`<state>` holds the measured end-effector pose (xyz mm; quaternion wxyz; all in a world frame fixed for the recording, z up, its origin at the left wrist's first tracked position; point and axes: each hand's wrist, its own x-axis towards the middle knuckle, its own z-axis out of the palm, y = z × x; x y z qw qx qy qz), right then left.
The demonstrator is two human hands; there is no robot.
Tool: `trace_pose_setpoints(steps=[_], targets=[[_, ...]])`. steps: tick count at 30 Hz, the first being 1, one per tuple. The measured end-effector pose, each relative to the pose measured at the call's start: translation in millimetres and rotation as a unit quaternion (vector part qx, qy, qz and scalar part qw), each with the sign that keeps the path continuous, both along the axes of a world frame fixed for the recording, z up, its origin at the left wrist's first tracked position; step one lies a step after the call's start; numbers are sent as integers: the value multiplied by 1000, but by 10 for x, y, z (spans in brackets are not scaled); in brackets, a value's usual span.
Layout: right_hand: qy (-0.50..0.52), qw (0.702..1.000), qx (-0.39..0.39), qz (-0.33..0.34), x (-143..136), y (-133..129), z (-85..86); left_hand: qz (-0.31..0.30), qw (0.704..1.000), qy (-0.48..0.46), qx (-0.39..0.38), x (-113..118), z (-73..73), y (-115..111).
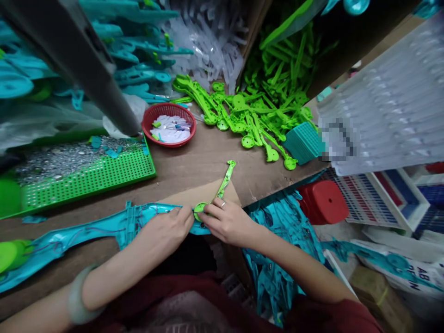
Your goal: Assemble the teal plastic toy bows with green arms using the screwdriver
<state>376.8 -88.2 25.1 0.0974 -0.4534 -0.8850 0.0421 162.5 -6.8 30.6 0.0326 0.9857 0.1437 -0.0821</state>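
Observation:
A long teal plastic shell [93,226] with thin wires along its inside lies across the front of the bench. At its right end sits a lime-green plastic arm [227,178] with a round end. My right hand [227,222], a ring on one finger, has its fingers closed on this green arm near the round end. Beside that end, the fingers of my left hand [171,229] are pinched together over the teal shell; what lies between the fingertips is hidden. Both hands are close together, almost touching.
A red basket [147,127] holds white pieces. The green perforated tray [104,178] contains small metal parts. Loose lime-green arms [239,111] are piled at the back. Teal shells [274,259] fill the space below the bench edge, near a red stool [326,201]. A dark post [86,69] slants overhead.

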Motion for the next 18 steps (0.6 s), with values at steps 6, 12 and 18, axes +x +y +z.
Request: trace_pose_setpoints(steps=[6,12,18], targets=[[-35,995,-85,-34,-143,-35,124,-87,989,-94,70,-234,-141,-50],[73,970,-224,50,321,601,550,-112,982,-101,115,-233,-246,-130],[74,936,-1,-345,1124,2700,881,-36,980,-164,104,-174,-465,-282]])
